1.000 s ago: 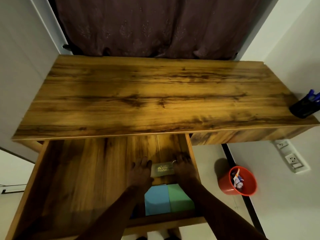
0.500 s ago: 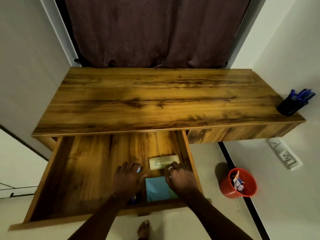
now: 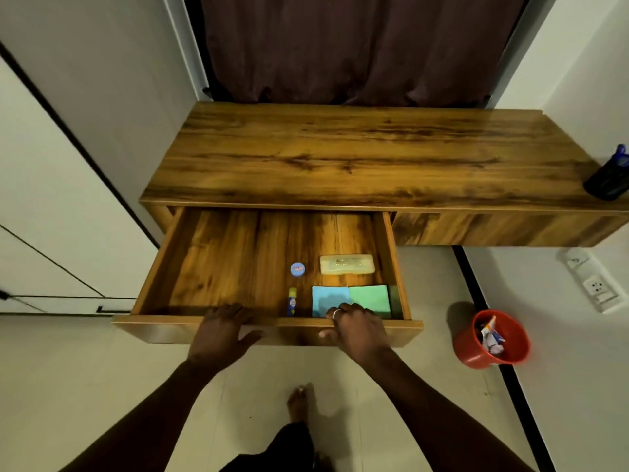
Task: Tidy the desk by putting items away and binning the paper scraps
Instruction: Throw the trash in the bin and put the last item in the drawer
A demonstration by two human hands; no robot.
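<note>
The wooden desk has its left drawer pulled out. Inside lie a pale yellow case, a blue pad and a green pad side by side, a round blue lid and a glue stick. My left hand rests flat on the drawer's front edge, fingers spread. My right hand curls its fingers over the same edge, thumb against the front panel, in front of the pads.
A red bin with crumpled paper scraps stands on the floor to the right. A dark pen holder sits at the desk's right end. A wall socket is low on the right wall. My foot is below the drawer.
Both hands have drawn back out of the drawer and now rest on its front edge. The case, pads, lid and glue stick lie uncovered. The view has pulled back.
</note>
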